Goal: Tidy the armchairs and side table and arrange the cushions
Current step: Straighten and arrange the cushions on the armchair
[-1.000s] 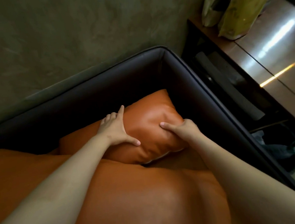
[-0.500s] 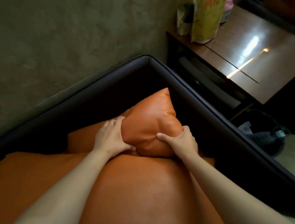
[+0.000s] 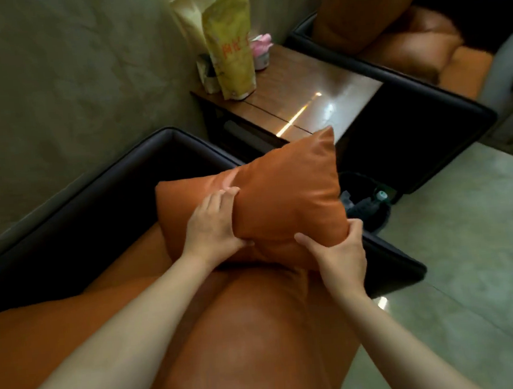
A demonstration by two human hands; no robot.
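Holding cushion [image 3: 283, 198] over near armchair [image 3: 94, 202] seat, by its right arm, directly ahead of both hands. Left hand [image 3: 214, 226] grips near face, fingers curled over fold. Right hand [image 3: 341, 255] clamps lower right corner. Long axis runs left-right. Raised far corner points toward counter [image 3: 318, 96].
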